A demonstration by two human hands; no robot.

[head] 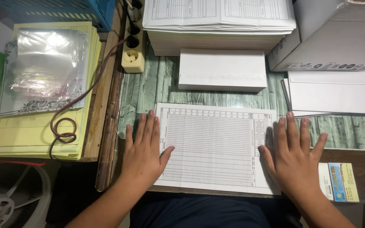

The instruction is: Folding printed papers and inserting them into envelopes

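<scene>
A white printed sheet with a fine grid (216,147) lies flat on the green wood-patterned table top (140,90) right in front of me. My left hand (144,147) rests flat on the sheet's left edge, fingers spread and holding nothing. My right hand (294,154) lies flat on the right edge in the same way. Just behind the sheet stands a stack of white envelopes (222,69). Behind that is a thick pile of printed forms (218,25).
More envelopes (334,93) and a pen (286,95) lie at the right beside a white cardboard box (339,38). A power strip (132,42) and brown cable (64,126) sit left. Yellow paper (34,126) carries clear plastic sleeves (45,67). Small cards (339,181) lie near my right wrist.
</scene>
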